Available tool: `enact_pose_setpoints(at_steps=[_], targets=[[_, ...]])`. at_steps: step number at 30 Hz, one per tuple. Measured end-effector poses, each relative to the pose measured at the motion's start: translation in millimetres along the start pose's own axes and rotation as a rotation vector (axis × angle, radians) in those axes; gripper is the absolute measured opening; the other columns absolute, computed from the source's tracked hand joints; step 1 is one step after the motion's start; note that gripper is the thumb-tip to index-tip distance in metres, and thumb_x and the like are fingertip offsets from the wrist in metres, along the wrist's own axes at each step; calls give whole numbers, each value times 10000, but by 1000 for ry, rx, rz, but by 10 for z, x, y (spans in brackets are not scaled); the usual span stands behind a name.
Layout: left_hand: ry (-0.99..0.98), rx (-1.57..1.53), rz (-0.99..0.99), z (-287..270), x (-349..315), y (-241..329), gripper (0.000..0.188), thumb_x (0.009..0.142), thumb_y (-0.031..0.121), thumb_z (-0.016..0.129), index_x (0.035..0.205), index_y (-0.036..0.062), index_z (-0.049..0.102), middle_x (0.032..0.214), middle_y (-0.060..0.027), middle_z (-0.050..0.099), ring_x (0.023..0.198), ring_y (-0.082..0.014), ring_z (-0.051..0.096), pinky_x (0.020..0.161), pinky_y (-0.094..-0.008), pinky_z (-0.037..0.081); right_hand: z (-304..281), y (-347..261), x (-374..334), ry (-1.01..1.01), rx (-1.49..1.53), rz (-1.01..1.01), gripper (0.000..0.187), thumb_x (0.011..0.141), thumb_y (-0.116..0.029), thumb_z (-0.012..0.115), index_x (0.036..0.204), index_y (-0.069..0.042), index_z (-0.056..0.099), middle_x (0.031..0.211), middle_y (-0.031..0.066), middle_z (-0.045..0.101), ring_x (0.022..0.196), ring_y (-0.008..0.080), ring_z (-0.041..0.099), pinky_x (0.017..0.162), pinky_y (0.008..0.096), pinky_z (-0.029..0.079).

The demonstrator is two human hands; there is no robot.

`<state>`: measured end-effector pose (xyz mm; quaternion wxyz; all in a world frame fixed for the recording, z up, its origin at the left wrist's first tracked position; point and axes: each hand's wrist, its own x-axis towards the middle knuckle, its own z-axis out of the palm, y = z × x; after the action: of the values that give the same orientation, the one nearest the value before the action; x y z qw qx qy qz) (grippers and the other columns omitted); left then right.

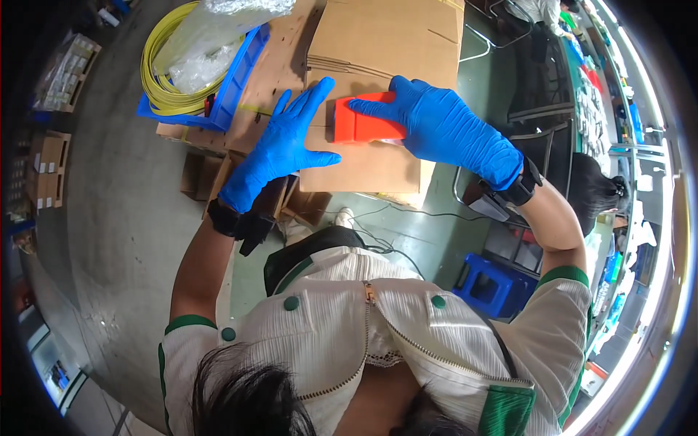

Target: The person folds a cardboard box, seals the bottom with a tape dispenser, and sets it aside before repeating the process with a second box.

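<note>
Right hand [443,127], blue-gloved, closed around an orange tape dispenser [361,123] and pressing it onto the top of a cardboard box [378,43]. Left hand [280,149], also gloved, open and flat, fingers spread, palm on the box just left of the dispenser. Far left of the box: blue bin [236,80] with a yellow cable coil [156,80] and clear plastic bags [207,36]. Near right, on the floor: blue stool [494,287].

Gloved hands [283,149], orange dispenser [360,123], carton [363,163]
</note>
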<state>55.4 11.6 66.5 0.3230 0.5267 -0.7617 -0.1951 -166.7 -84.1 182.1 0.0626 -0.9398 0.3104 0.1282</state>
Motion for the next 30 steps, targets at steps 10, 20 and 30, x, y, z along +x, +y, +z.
enact_pose_setpoints(at_steps=[10, 20, 30], targets=[[-68, 82, -5, -39, -49, -18, 963, 697, 418, 752, 1458, 121, 241, 1495, -102, 271, 1371, -299, 266, 1116, -513, 137, 64, 445, -386, 138, -98, -208, 741, 721, -51, 626, 1358, -377, 434, 932, 141, 494, 817, 306, 581, 674, 371, 513], [-202, 214, -81, -101, 1, 34, 947, 703, 515, 703, 1462, 163, 259, 1521, -81, 213, 1393, -290, 220, 1121, -497, 143, 316, 1011, -716, 298, 107, -259, 770, 670, 25, 631, 1329, -350, 491, 961, 128, 523, 836, 316, 576, 718, 358, 514], [-225, 275, -76, -115, 32, 62, 967, 697, 530, 702, 1466, 160, 246, 1521, -83, 213, 1394, -297, 215, 1129, -493, 129, 536, 1462, -1019, 294, 205, -195, 710, 678, 6, 653, 1296, -321, 534, 974, 126, 535, 854, 318, 581, 738, 356, 511]])
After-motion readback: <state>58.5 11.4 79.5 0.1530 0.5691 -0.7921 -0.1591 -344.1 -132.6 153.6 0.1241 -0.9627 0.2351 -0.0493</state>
